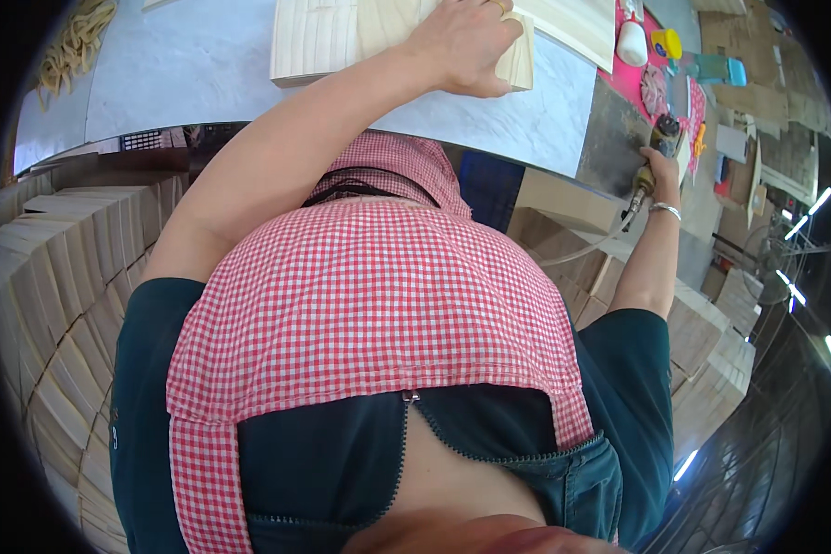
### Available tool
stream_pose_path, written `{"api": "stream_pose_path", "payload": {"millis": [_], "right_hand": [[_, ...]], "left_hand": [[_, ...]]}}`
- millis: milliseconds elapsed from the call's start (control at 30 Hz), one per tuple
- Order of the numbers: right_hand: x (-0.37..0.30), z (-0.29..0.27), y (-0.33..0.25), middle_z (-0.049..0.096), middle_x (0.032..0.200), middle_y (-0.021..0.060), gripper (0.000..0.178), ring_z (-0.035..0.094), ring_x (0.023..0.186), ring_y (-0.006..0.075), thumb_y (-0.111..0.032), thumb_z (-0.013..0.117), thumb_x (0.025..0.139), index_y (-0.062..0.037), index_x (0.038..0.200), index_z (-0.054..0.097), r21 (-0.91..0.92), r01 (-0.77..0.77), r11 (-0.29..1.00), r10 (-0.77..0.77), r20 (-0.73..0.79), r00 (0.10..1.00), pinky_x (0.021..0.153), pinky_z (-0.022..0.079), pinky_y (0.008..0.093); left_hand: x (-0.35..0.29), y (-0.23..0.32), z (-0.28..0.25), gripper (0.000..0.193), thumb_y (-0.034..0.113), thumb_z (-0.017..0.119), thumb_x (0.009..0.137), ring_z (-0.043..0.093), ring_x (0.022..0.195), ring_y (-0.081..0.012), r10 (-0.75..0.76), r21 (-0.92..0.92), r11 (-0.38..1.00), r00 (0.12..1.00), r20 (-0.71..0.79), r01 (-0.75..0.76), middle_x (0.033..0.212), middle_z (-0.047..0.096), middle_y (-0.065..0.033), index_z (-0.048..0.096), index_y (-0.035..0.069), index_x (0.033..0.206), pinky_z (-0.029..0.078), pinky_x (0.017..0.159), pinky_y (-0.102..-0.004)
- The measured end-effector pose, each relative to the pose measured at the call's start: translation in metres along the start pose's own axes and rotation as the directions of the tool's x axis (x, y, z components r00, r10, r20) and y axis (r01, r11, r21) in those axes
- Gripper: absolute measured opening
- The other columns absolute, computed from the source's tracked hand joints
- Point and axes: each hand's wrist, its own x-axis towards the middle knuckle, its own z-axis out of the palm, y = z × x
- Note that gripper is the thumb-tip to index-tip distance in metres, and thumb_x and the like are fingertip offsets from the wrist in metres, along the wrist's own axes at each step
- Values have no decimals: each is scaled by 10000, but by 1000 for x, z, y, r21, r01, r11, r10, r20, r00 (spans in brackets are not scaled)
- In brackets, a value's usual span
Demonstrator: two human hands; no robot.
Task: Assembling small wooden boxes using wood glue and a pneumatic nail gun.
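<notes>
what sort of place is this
Probably a woodworking workshop: there are stacks of pale wooden pieces, a wood panel on the bench, and a hose-fitted tool in the right hand.

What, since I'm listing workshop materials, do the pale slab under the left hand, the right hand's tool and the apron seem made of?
Slab under the left hand: probably wood, apparently unvarnished; pale grain, little gloss. Tool in the right hand: likely metal, brassy; it has a sheen, but is small in view. Apron: woven-looking cloth, matt, perhaps cotton; soft folds.
</notes>
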Motion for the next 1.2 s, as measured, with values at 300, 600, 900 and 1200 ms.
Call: {"api": "stream_pose_path", "payload": {"millis": [300,600,900,1200], "right_hand": [[-99,-21,-65,605,597,53,177,521,461,123,-142,762,800,14,783,678,402,-82,912,46,97,994,461,416,244],[-167,-31,-118,558,551,6,226,449,400,84,-161,811,862,7,807,670,368,25,929,-161,345,925,370,329,232],[-164,-25,-128,549,545,-4,197,442,406,76,-143,806,867,-5,815,673,367,23,930,-176,388,905,374,328,228],[-164,-23,-131,555,546,0,219,450,405,77,-169,798,881,-5,806,674,355,21,935,-169,391,905,378,342,225]], "left_hand": [[10,-4,-6,499,390,759,713,548,1065,-384,-108,-218,955,920,376,201,1084,584,-216,632,-10,984,410,1004,-477],[10,-5,2,444,334,753,712,556,1051,-381,-123,-298,925,928,352,235,1071,590,-215,630,-6,969,413,1000,-473],[10,-2,-2,421,308,754,704,553,1047,-376,-122,-236,950,938,324,205,1068,588,-215,626,2,963,418,988,-465],[8,0,-15,438,316,760,704,541,1070,-368,-108,-69,989,956,272,131,1087,584,-213,620,4,977,404,1004,-462]]}}
